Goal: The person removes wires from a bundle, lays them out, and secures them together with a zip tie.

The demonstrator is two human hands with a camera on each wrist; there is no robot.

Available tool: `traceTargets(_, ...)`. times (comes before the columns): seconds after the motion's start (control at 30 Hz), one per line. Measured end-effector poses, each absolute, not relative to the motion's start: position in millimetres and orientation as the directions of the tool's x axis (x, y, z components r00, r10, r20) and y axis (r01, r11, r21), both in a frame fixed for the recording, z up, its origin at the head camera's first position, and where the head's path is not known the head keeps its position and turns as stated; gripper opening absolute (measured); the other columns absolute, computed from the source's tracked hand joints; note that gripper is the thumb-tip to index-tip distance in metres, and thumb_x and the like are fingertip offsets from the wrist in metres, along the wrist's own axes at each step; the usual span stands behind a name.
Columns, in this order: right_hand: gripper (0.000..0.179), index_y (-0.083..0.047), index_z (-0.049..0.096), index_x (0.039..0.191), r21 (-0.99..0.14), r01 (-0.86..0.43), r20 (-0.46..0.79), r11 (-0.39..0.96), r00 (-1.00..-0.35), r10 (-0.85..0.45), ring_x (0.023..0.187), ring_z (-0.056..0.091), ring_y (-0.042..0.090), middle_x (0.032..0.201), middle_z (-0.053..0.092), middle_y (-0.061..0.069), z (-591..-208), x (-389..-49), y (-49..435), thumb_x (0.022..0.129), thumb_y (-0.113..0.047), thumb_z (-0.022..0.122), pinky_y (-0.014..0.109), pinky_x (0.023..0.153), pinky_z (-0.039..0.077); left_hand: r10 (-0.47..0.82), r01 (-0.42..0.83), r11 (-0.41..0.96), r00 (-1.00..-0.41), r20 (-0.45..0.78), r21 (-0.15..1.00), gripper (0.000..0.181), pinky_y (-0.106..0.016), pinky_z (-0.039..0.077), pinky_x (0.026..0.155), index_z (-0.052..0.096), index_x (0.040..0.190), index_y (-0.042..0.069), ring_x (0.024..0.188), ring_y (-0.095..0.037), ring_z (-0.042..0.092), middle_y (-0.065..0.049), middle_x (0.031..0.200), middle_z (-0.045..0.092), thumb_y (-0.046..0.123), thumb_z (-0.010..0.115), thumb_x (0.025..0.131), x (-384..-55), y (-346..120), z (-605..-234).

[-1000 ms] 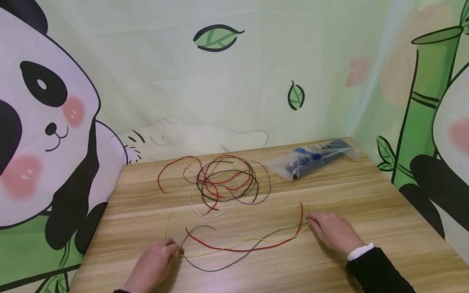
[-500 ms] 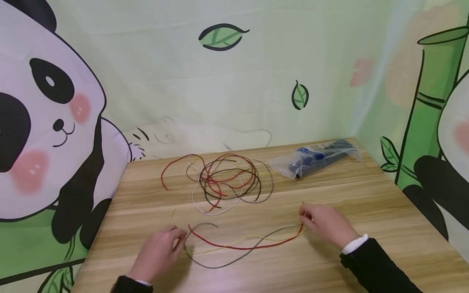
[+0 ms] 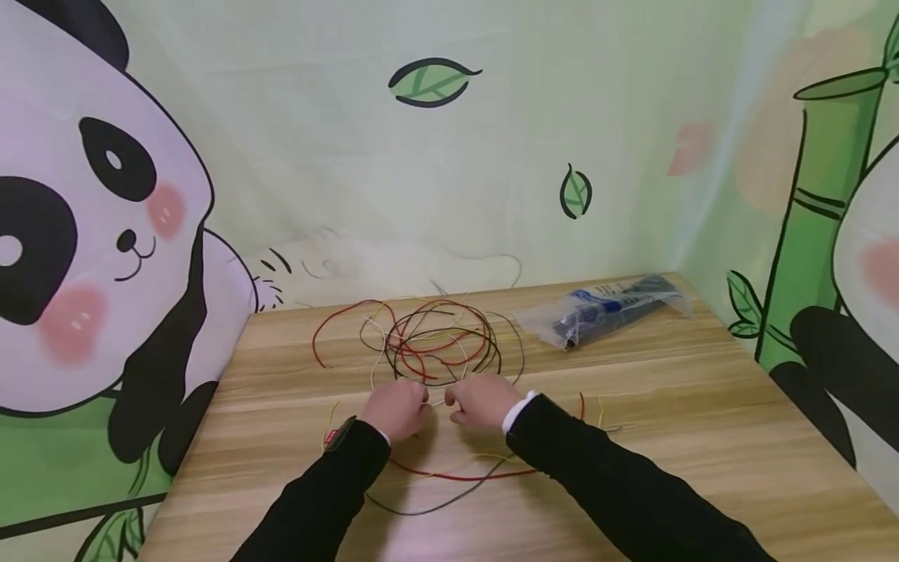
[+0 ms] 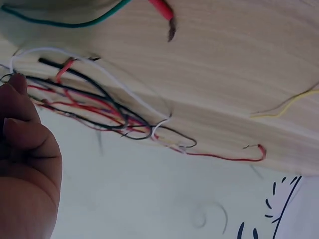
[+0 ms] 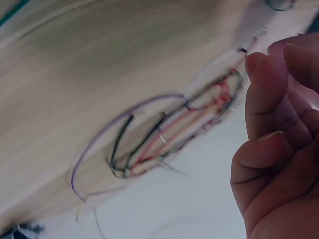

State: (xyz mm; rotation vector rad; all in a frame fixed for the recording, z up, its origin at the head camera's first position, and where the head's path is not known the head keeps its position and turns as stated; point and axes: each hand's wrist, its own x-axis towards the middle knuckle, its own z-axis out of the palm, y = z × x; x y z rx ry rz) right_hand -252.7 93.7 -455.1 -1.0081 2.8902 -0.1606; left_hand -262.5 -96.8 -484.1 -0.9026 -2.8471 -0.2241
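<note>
Toward the back of the wooden table lies a tangled pile of thin wires (image 3: 442, 343), in red, black, white, yellow and purple-grey. Both hands hover at its front edge, close together. My left hand (image 3: 396, 407) has loosely bent fingers; in the left wrist view its fingertips come near or against a white wire (image 4: 114, 74), contact unclear. My right hand (image 3: 485, 400) is loosely curled, and nothing shows between its fingers in the right wrist view. Nearer me lie a red wire (image 3: 460, 478), a green wire (image 3: 421, 513) and a yellow wire (image 3: 495, 455), partly hidden by the sleeves.
A clear plastic bag with dark blue contents (image 3: 604, 308) lies at the back right of the table (image 3: 653, 437). Behind stands a fabric backdrop (image 3: 421, 195) printed with pandas, leaves and bamboo. The camera views at the wrists are partly blurred.
Both hands have let go of the wires in front, the left from the yellow one, and moved forward and inward to the pile. The red, green and yellow wires stay on the table.
</note>
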Motion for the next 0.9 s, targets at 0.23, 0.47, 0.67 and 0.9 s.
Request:
traceTargets(0.23, 0.025, -0.016, 0.071, 0.106, -0.111, -0.546, -0.096, 0.830, -0.825, -0.556, 0.092, 0.066, 0.021, 0.102, 0.070, -0.001, -471.0, -267.3, 71.7, 0.084, -0.028, 0.072, 0.038, 0.073, 0.052, 0.532, 0.543, 0.837, -0.836, 0.136, 0.061, 0.031, -0.030, 0.037, 0.047, 0.049, 0.057, 0.016, 0.050, -0.011, 0.040, 0.004, 0.057, 0.048, 0.014, 0.069, 0.081, -276.5, -96.0, -502.9)
traceTargets(0.47, 0.022, -0.016, 0.070, 0.104, -0.112, -0.526, -0.086, 0.843, -0.840, -0.536, 0.090, 0.066, 0.021, 0.099, 0.070, 0.001, -482.0, -272.7, 63.9, 0.083, -0.025, 0.070, 0.040, 0.070, 0.053, 0.526, 0.535, 0.841, -0.844, 0.107, 0.081, 0.028, -0.033, 0.043, 0.051, 0.053, 0.061, 0.016, 0.053, -0.014, 0.047, 0.003, 0.061, 0.053, 0.013, 0.068, 0.085, -277.8, -94.4, -505.8)
traceTargets(0.67, 0.010, -0.015, 0.070, 0.093, -0.105, -0.552, -0.032, 0.827, -0.829, -0.558, 0.086, 0.067, 0.022, 0.093, 0.070, 0.004, -491.2, -275.6, 62.2, 0.086, -0.021, 0.065, 0.041, 0.070, 0.053, 0.521, 0.531, 0.845, -0.844, 0.131, 0.061, 0.022, -0.036, 0.048, 0.055, 0.058, 0.067, 0.016, 0.060, -0.015, 0.056, 0.000, 0.069, 0.062, 0.013, 0.068, 0.086, -276.3, -92.4, -507.2)
traceTargets(0.9, 0.014, -0.014, 0.063, 0.079, -0.100, -0.556, -0.009, 0.825, -0.829, -0.560, 0.077, 0.066, 0.022, 0.082, 0.067, 0.004, -492.5, -277.0, 65.4, 0.091, -0.020, 0.061, 0.041, 0.065, 0.052, 0.533, 0.548, 0.835, -0.827, 0.180, 0.043, 0.018, -0.038, 0.048, 0.053, 0.059, 0.070, 0.014, 0.062, -0.020, 0.061, -0.002, 0.069, 0.062, 0.012, 0.066, 0.086, -271.1, -92.4, -499.2)
